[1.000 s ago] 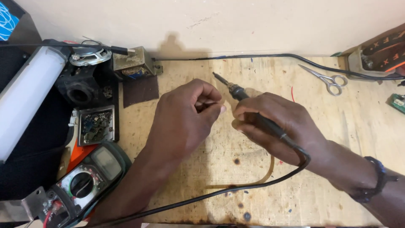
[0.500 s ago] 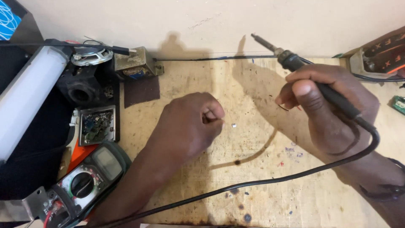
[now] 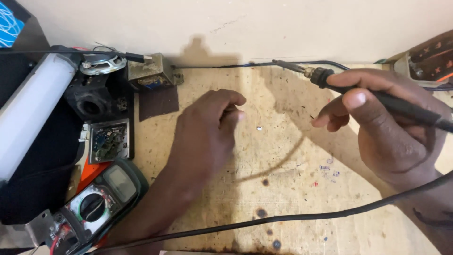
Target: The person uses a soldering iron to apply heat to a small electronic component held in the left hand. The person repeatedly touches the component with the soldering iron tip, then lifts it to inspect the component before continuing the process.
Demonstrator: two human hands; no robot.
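Head view, bench lot: we held the soldering iron [image 3: 377, 97] in our right hand [image 3: 391, 127], fingers wrapped round its black handle, tip raised near the wall. Our left hand [image 3: 207, 127] rested loosely curled, pinching nothing we could make out. A tiny white part [image 3: 259, 127] lay on the wooden bench [image 3: 292, 198] between both hands. We judged that steadying this part first mattered.

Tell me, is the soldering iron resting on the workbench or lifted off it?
Lifted. The right hand grips the soldering iron above the workbench, tip pointing left toward the wall.
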